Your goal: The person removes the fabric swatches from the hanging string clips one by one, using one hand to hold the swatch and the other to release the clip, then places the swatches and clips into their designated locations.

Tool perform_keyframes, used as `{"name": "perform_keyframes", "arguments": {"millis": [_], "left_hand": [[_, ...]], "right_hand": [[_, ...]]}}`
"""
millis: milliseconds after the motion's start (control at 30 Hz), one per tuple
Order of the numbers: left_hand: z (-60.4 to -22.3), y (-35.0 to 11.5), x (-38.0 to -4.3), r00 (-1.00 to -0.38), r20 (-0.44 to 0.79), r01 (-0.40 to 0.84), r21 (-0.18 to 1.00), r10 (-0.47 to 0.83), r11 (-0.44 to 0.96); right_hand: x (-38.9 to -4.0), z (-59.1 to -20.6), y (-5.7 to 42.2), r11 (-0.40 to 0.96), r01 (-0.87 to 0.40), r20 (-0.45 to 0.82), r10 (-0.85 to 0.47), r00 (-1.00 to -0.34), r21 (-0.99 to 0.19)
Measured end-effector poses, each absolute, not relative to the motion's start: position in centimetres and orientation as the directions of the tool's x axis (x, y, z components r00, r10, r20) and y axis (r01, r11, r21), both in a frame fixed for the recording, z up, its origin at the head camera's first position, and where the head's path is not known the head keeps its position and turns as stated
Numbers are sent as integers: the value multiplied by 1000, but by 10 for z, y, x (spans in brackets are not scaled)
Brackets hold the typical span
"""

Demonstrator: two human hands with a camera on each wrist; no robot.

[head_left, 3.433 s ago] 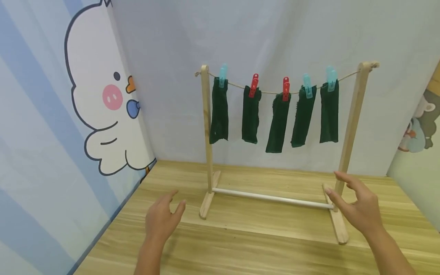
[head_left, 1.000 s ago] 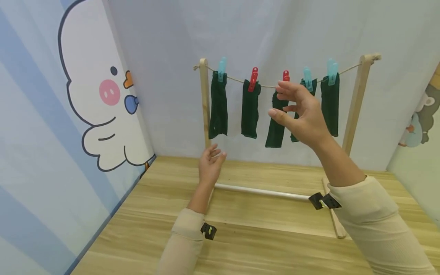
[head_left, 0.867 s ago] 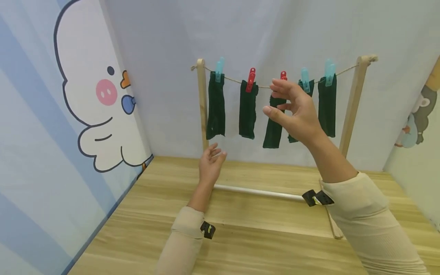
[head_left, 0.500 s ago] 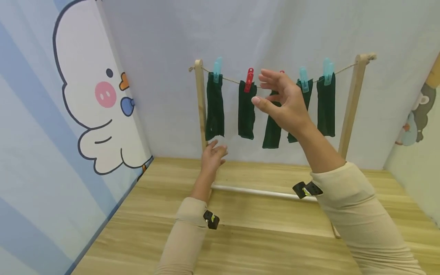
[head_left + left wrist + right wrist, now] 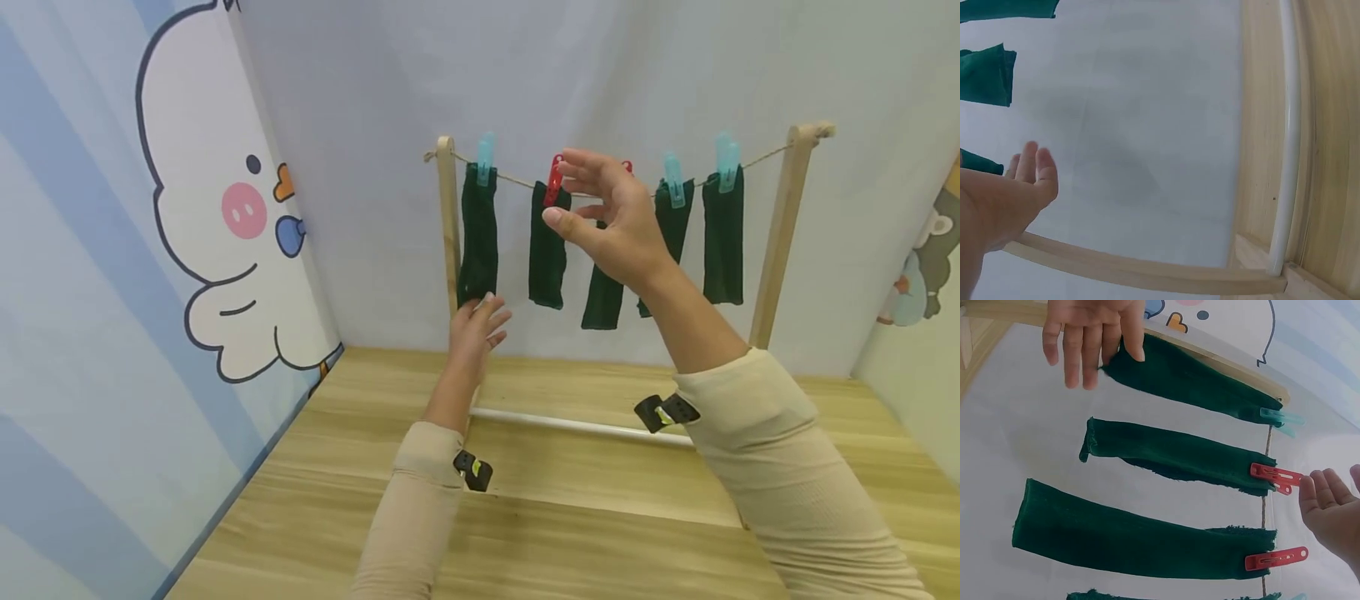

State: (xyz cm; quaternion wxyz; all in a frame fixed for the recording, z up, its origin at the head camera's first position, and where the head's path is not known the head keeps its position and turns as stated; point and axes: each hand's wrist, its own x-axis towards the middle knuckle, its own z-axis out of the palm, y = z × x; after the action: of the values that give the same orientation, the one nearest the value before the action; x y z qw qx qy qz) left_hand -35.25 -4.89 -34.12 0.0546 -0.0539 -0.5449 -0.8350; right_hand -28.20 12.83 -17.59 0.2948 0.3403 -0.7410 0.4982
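Several dark green cloth strips hang from a thin rope by clothespins. My left hand [image 5: 471, 329] is at the lower end of the leftmost green cloth [image 5: 478, 233]. In the right wrist view that left hand [image 5: 1094, 331] has its thumb over the cloth's bottom corner and the index finger at its edge, the other fingers extended. My right hand [image 5: 618, 221] is raised before the line, thumb and fingers spread apart, holding nothing. Its fingertips are close to the red clothespin [image 5: 1275, 477] on the second cloth [image 5: 1179, 453]. It partly covers the third cloth [image 5: 603, 296] in the head view.
A wooden stand with a left post [image 5: 447, 217] and a right post [image 5: 783, 233] carries the rope [image 5: 765, 156]. A white rod [image 5: 577, 425] joins its feet above the wooden tabletop [image 5: 300, 500]. Light blue clothespins [image 5: 673, 179] hold other strips. A cartoon-printed wall [image 5: 202, 167] bounds the left.
From beside the stand's feet, both hands have risen to the line. Lately my left hand has moved up to the leftmost cloth's hem, and my right hand has shifted left towards the second cloth's clothespin.
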Motion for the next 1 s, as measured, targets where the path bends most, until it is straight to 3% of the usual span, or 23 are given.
{"name": "perform_keyframes", "arguments": {"millis": [200, 400, 700, 1000], "left_hand": [[-349, -44, -341, -966, 137, 224, 868, -219, -442], [-347, -48, -337, -905, 195, 371, 798, -379, -475], [-344, -57, -336, -901, 278, 415, 777, -333, -474], [-343, -64, -331, -904, 309, 421, 771, -296, -479]], "right_hand": [[-288, -177, 128, 308, -775, 755, -210, -621, -552], [-296, -171, 117, 238, -751, 729, -190, -658, -616], [-307, -154, 92, 184, -717, 686, -207, -697, -673], [-318, -142, 71, 387, -609, 573, -219, -790, -692]]}}
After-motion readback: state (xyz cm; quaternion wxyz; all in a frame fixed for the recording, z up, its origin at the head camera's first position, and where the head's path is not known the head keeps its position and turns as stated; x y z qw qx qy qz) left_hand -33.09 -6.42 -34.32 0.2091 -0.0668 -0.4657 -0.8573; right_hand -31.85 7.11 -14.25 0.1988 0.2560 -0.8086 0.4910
